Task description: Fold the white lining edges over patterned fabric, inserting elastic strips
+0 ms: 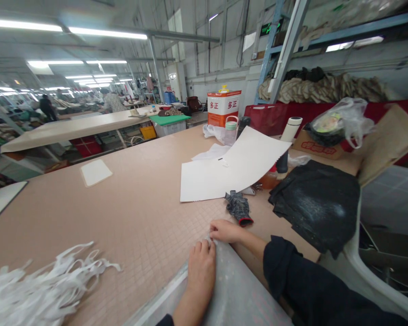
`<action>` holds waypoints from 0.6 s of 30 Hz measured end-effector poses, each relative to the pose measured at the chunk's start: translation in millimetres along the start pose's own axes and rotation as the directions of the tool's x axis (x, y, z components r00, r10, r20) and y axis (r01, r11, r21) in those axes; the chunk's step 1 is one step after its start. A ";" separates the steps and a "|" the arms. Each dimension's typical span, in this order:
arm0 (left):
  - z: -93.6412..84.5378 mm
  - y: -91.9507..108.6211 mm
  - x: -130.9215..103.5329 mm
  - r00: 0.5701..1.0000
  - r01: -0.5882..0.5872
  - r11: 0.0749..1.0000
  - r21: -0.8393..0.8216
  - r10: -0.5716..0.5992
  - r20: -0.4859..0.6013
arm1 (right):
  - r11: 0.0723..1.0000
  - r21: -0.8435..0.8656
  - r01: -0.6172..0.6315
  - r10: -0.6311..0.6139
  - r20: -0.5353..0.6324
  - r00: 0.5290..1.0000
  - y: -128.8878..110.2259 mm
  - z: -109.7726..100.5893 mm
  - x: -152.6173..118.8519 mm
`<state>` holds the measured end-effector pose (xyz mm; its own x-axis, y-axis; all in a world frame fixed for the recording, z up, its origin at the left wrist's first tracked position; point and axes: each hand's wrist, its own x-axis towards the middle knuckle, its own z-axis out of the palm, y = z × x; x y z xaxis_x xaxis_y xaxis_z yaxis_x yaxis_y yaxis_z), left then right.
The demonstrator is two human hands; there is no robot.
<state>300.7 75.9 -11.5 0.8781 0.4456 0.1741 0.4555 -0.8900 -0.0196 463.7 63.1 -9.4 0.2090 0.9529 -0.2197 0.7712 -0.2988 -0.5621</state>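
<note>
A grey, cloudy sheet (pixel 238 285) with a pale strip along its left edge lies at the near edge of the table, its far corner under my hands. My left hand (pixel 201 265) rests on this sheet, fingers extended and lying flat near the corner. Just beyond it, my right hand (pixel 225 231) is closed in a pinch at the sheet's corner; its fingertips are partly hidden. A grey knitted glove (pixel 238 206) with a red cuff lies right behind my right hand. Past the glove is a large white sheet (pixel 207 179), its right part curving upward.
White fabric strips (pixel 47 285) are heaped at the left front of the table (pixel 146 190). A white rounded panel (pixel 95 172) lies farther back. Black sheets (pixel 318 203) cover the right side. A thermos (pixel 290 129), an orange-and-white can (pixel 223 108) and bags stand behind.
</note>
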 end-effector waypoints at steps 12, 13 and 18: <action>-4.9 -6.1 -1.6 0.991 0.129 0.970 -0.208 -0.121 0.054 | 0.998 0.035 0.049 -0.039 -0.231 0.972 -13.7 10.8 -21.2; -5.3 -8.5 -1.9 0.985 0.168 0.951 -0.260 -0.155 0.071 | 0.996 0.042 0.084 -0.071 -0.256 0.964 -14.5 14.7 -27.4; -7.4 -18.1 -6.0 0.963 0.270 0.889 -0.370 -0.246 0.112 | 0.956 0.110 0.272 -0.230 -0.296 0.927 -8.1 32.8 -49.0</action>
<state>286.1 88.6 -4.9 0.7498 0.6588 0.0626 0.5880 -0.7066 0.3937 427.5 17.1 -20.2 0.1948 0.9674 0.1617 0.7282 -0.0322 -0.6846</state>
